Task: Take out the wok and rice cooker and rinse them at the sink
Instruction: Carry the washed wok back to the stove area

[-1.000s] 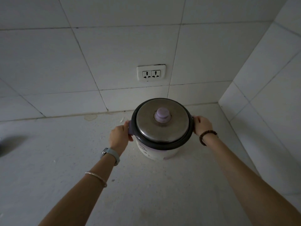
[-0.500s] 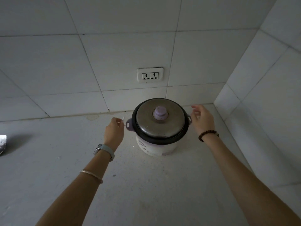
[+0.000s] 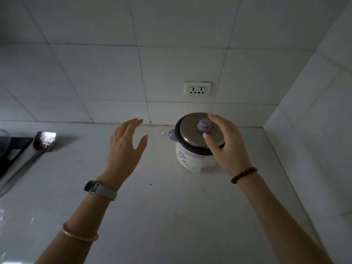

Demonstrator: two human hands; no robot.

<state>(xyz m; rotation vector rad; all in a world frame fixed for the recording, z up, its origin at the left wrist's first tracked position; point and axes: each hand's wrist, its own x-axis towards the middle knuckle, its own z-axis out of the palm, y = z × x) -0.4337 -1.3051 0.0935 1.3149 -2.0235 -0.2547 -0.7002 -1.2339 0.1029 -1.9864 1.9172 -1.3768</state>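
The rice cooker [image 3: 192,155] stands on the bench [image 3: 171,206] close to the corner, with the back wall [image 3: 114,73] just behind it and the side wall [image 3: 314,130] to its right. The strip of bench behind it is narrow, the one on its right wider. To its left and front the bench lies open as far as a metal utensil [image 3: 42,140] and the stove [image 3: 11,149] at the far left. The left hand [image 3: 123,147] hangs over that open stretch, apart from the cooker; the right hand [image 3: 226,147] covers the lid's right side.
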